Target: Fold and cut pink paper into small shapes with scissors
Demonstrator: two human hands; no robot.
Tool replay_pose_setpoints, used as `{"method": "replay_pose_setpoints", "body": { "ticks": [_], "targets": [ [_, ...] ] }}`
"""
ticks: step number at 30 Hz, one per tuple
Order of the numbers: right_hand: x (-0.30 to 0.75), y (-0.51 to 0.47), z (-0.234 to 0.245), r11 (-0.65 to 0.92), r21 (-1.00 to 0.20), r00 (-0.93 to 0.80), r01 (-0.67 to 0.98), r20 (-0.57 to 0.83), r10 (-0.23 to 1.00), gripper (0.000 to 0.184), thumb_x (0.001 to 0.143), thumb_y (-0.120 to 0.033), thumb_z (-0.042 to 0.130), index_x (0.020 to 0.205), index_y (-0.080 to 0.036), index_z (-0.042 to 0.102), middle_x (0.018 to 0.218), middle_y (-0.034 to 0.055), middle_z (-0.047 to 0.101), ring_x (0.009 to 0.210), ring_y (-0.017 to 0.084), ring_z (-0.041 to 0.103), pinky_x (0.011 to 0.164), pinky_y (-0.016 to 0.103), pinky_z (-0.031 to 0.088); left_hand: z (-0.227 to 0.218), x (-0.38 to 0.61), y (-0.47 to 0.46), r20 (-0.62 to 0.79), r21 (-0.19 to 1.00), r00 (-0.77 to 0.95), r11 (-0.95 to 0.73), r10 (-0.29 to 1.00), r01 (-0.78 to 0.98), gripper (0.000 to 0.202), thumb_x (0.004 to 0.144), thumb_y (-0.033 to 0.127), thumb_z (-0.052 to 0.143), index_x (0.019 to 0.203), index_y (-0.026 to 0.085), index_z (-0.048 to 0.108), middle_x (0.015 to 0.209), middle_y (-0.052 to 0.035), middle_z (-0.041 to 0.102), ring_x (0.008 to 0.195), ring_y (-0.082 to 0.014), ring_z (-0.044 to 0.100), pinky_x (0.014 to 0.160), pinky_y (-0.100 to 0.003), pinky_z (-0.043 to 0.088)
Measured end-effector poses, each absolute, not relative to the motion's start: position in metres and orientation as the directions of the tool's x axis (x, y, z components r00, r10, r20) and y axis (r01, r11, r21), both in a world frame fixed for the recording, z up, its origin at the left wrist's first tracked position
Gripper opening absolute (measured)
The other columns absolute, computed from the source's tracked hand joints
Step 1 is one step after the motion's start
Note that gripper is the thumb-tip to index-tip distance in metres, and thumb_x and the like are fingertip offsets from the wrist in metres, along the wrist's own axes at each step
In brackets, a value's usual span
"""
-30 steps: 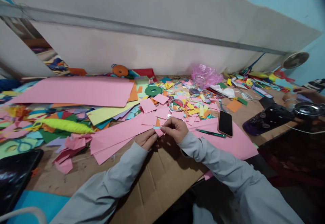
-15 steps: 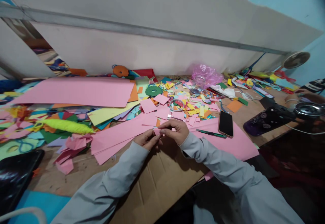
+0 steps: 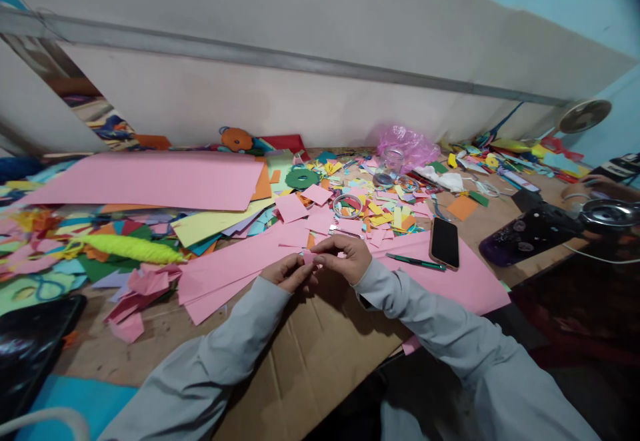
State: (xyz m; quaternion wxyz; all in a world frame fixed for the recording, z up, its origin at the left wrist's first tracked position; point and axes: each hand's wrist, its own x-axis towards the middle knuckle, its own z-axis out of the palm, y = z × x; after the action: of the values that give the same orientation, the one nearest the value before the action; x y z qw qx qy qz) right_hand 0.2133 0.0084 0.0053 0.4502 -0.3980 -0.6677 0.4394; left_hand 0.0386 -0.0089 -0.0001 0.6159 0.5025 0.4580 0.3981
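Between my two hands is a small piece of pink paper (image 3: 309, 255), pinched at its edges above the cardboard sheet (image 3: 305, 361). My left hand (image 3: 287, 272) grips it from the left with thumb and fingers closed. From the right, the thumb and forefinger of my right hand (image 3: 346, 258) close on the same piece. The fingers cover part of the paper, so its full shape is hidden. Long pink paper strips (image 3: 215, 281) lie beside my left hand. A green pen (image 3: 416, 262) rests on a pink sheet (image 3: 470, 288) to the right of my right hand.
A phone (image 3: 445, 244) lies right of the pen. Behind my hands are a roll of tape (image 3: 347, 206), a glass jar (image 3: 391, 164) and many coloured paper scraps. A dark tumbler (image 3: 525, 236) lies at the right, near another person's hand (image 3: 585, 191). Yellow yarn (image 3: 133, 248) lies left.
Both hands stay in nearly the same place. The pink piece between the fingertips has turned slightly and shows a little differently; my left fingers have shifted slightly left.
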Motion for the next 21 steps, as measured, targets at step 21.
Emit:
{"method": "replay_pose_setpoints", "body": {
  "ticks": [21],
  "targets": [
    [0.212, 0.007, 0.009, 0.313, -0.932, -0.279, 0.183, 0.257, 0.925, 0.02, 0.076, -0.034, 0.071, 0.079, -0.016, 0.064, 0.069, 0.0, 0.062, 0.061, 0.01, 0.054, 0.059, 0.022, 0.044, -0.011, 0.034, -0.003, -0.034, 0.998, 0.264, 0.047, 0.964, -0.043, 0.031, 0.069, 0.045, 0.072, 0.08, 0.017, 0.069, 0.068, 0.0, 0.066, 0.062, -0.0124, 0.057, 0.06, -0.024, 0.045]
  ]
}}
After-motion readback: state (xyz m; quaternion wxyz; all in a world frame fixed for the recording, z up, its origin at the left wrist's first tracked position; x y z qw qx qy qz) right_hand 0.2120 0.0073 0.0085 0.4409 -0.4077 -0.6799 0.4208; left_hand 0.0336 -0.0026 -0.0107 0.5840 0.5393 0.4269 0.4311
